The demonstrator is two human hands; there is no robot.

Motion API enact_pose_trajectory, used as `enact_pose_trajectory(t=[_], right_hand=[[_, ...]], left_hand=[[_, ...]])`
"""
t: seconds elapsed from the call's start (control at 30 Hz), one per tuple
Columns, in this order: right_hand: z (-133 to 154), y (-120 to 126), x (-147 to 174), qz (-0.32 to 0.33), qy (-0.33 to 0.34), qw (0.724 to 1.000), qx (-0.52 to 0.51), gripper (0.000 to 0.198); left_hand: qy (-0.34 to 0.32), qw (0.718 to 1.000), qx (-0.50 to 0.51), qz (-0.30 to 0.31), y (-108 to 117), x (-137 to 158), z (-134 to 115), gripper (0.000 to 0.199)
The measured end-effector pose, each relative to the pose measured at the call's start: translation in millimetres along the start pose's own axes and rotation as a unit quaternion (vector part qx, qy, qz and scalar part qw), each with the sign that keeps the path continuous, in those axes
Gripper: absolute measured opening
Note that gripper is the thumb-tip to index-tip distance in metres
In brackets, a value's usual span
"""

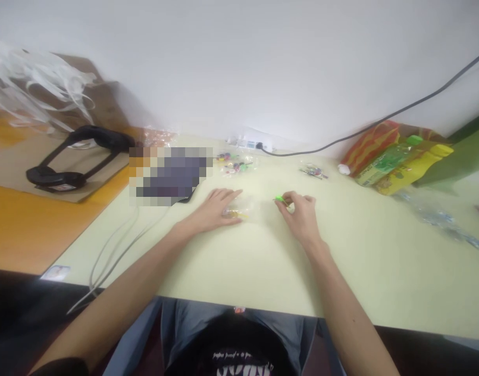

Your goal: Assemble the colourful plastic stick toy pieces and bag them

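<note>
My left hand lies low over the tabletop with fingers and thumb spread apart. Between them is a small clear plastic bag with something yellow inside, lying on the table. To the right, my right hand pinches a small bright green piece between thumb and fingertips. That piece is too small to make out its kind. The two hands are apart, and the bag lies nearer the left one.
Small clear bags of colourful bits lie behind, with another bundle to their right. A dark pixelated device, white cables, a black headset-like frame, a power strip, a green bottle and crumpled plastic surround them.
</note>
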State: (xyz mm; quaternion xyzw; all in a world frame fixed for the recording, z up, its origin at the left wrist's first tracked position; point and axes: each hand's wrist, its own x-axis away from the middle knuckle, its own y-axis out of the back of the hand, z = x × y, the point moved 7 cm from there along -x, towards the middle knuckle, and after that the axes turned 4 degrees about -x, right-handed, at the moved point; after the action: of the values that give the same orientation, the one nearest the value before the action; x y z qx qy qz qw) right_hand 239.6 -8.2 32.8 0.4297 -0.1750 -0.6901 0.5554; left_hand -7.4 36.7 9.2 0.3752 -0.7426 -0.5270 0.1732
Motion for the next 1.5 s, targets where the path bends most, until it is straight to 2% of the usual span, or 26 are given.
enact_pose_trajectory(t=[0.13,0.27,0.47,0.67,1.03,1.2,1.5], right_hand=[[11,-9,2,0.037,0.038,0.999,-0.007,0.029],[14,-12,4,0.054,0.046,0.997,-0.001,0.032],[10,-13,3,0.045,0.053,0.997,-0.017,0.028],[10,-17,3,0.057,0.064,0.996,-0.029,0.033],[10,-16,4,0.044,0.078,0.996,-0.021,0.029],[8,-15,4,0.042,0.062,0.997,-0.017,0.029],[15,-22,6,0.065,0.077,0.994,-0.031,0.019]], left_hand=[[0.002,1.000,-0.012,-0.010,-2,-1,3,0.082],[0.012,1.000,-0.016,-0.019,0,0,4,0.080],[0.022,0.999,-0.009,-0.025,2,1,4,0.080],[0.025,0.999,-0.019,-0.037,-1,0,8,0.081],[0.071,0.994,-0.049,-0.061,1,-1,17,0.085],[0.090,0.992,-0.044,-0.072,3,0,19,0.086],[0.040,0.998,-0.021,-0.041,0,1,7,0.089]])
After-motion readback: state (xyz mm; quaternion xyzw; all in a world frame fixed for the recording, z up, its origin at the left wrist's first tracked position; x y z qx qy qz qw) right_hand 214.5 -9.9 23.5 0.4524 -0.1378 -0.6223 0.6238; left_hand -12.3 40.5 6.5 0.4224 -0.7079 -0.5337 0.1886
